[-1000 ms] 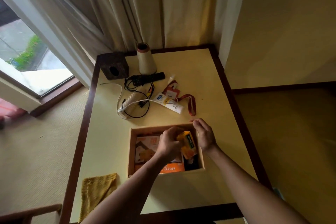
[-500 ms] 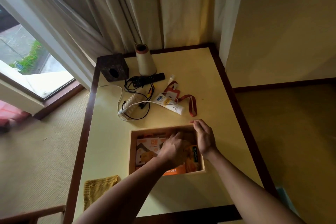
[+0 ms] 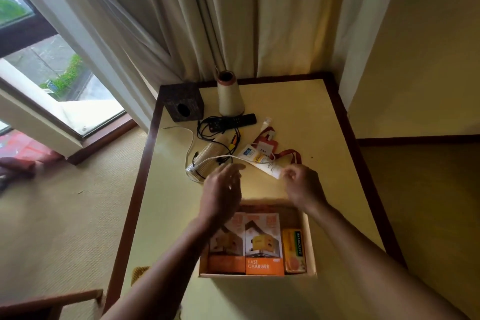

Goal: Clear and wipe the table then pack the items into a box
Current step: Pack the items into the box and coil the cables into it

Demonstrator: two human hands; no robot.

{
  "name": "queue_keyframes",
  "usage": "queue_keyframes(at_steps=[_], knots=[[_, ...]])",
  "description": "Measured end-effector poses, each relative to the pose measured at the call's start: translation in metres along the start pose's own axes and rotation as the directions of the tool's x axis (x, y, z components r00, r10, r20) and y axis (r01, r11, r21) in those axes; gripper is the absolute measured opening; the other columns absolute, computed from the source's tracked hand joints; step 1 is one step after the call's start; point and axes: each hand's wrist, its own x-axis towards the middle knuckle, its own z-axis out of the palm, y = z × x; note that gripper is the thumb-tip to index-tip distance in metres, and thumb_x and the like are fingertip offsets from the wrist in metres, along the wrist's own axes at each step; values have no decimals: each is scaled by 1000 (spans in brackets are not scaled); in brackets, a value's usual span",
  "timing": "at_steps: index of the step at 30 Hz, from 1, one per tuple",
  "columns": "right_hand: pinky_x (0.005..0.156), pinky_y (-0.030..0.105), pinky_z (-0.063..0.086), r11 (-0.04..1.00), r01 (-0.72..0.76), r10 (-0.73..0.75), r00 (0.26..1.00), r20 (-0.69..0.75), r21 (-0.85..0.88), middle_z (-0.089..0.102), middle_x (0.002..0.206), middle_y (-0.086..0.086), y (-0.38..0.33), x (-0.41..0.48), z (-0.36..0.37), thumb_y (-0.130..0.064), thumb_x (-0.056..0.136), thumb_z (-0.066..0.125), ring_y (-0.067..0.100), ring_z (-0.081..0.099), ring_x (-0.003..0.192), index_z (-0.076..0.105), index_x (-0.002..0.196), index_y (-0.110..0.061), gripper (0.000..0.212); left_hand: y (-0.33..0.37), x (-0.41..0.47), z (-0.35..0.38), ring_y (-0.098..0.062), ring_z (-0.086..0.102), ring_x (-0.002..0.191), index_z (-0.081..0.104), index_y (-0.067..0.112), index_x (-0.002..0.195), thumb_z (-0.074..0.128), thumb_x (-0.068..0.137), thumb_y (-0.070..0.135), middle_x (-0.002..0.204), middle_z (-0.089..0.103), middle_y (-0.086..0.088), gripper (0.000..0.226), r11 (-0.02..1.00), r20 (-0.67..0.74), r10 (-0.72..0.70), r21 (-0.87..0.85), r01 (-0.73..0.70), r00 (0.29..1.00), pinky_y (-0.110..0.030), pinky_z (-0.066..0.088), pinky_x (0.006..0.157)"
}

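An open cardboard box (image 3: pixel 311 247) sits on the cream table (image 3: pixel 324 138). Inside lie two orange charger packs (image 3: pixel 263 244) side by side and a yellow soap pack (image 3: pixel 294 252) at the right. My left hand (image 3: pixel 220 192) hovers above the table beyond the box, fingers straight, holding nothing. My right hand (image 3: pixel 301 184) is loosely curled over the near end of a white tube (image 3: pixel 262 161); I cannot tell whether it touches the tube. Both hands are blurred.
Beyond the hands lie a white cable (image 3: pixel 192 143), black cables (image 3: pixel 210 130), a stack of paper cups (image 3: pixel 205 161), a black remote (image 3: pixel 233 122), a red lanyard (image 3: pixel 291 156), a thread cone (image 3: pixel 228 96) and a dark cube (image 3: pixel 183 105). A yellow cloth (image 3: pixel 139 273) lies front left.
The yellow soap pack went from my left hand into the box's right side. Both hands left the box and moved forward toward the tube and cables. The camera tilted closer.
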Motion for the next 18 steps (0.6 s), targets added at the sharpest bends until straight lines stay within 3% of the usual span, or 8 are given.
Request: queue_keyframes(at_steps=[2,4,7,10,12,15,18], knots=[[74,26,50,993,-1,10,997,71,-121,72,115,10,-7,22,9,-20,96,55,25,68,101,72,115,-11,27,-23,35,-8,-19,65,79,71,13,110,55,101,10,100,69,-6,19,992,-51,-88,87,93,995,-38,59,65],[87,35,53,960,-15,63,984,164,-280,68,119,13,-9,49,25,-25,90,59,29,63,109,68,119,-9,35,-54,69,-13,-24,63,91,69,15,115,56,100,16,111,67,-10,20,954,17,-241,189,234,970,-44,59,75],[111,45,37,874,11,100,974,202,-485,59,127,14,-1,78,46,-37,80,64,31,50,124,58,123,-9,52,-91,104,-11,-30,57,114,57,17,133,58,98,24,131,58,-13,36,852,172,-454,369,370,874,-48,55,92],[111,44,37,845,-4,125,974,191,-535,54,131,14,4,90,58,-43,77,69,31,46,127,52,128,-11,62,-113,121,-4,-33,51,126,44,19,142,63,94,40,139,54,-15,55,733,297,-577,599,323,760,-53,45,103],[109,45,40,858,-36,163,965,205,-513,52,136,15,7,92,61,-41,81,70,32,45,129,46,135,-11,65,-117,125,1,-32,52,126,45,21,140,62,93,49,135,58,-11,58,712,360,-602,646,275,712,-57,35,108],[105,46,46,899,-54,164,962,220,-434,52,140,14,-1,89,55,-35,87,69,32,47,131,37,145,-14,70,-116,128,3,-28,56,119,54,20,128,64,90,55,126,62,-6,52,729,392,-544,659,186,742,-60,29,111],[93,40,53,921,-25,100,979,176,-388,59,130,9,-18,82,33,-38,82,76,30,57,120,46,137,-16,66,-114,130,-3,-29,45,125,62,20,118,69,79,60,134,51,-10,56,704,376,-459,707,71,805,-59,34,109]])
